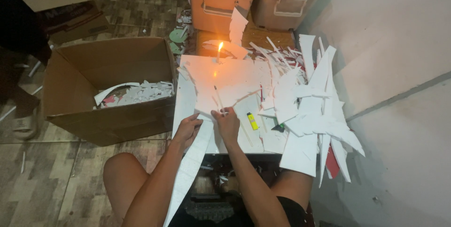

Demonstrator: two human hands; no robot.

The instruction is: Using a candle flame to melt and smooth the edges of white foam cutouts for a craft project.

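Sheet position: the large white foam sheet (225, 83) lies flat on the counter (184, 102), stretching from the near edge toward the far edge, straight ahead of both hands.
Long axis: runs away from the person, near edge to far edge, ending by the lit white candle (218, 53).
Left hand (188, 128): fingers curled onto the sheet's near left corner, pressing or pinching it; a long white foam strip (188, 175) hangs below it over the near edge.
Right hand (226, 122): closed on a thin stick-like tool (218, 96) whose tip rests on the sheet; what the tool is cannot be told.
Nearer hand: both touch the near edge, the right slightly further in.
Sheet look: matte white, jagged near edge, glowing orange under the flame.
Surroundings: yellow lighter (252, 121) just right of the right hand; pile of white foam offcuts (305, 109) at the right edge; brown cardboard box of scraps (110, 90) on the floor to the left.
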